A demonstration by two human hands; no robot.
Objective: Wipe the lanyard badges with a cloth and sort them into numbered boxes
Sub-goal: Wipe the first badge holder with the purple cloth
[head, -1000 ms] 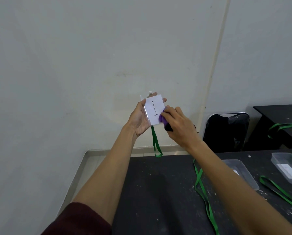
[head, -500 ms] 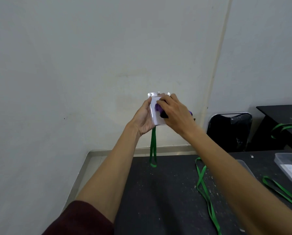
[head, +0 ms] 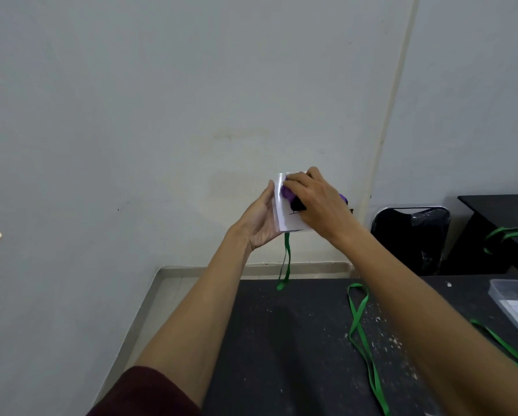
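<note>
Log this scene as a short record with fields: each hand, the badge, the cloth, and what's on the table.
left hand: holds the badge up in the air
right hand: presses the cloth onto the badge's face
badge: white card, its number mostly covered
cloth: purple, bunched under the right hand
strap: green, hangs down from the badge
table: black, speckled; a loose green lanyard lies on it
box: clear plastic, on the table's right side
</note>
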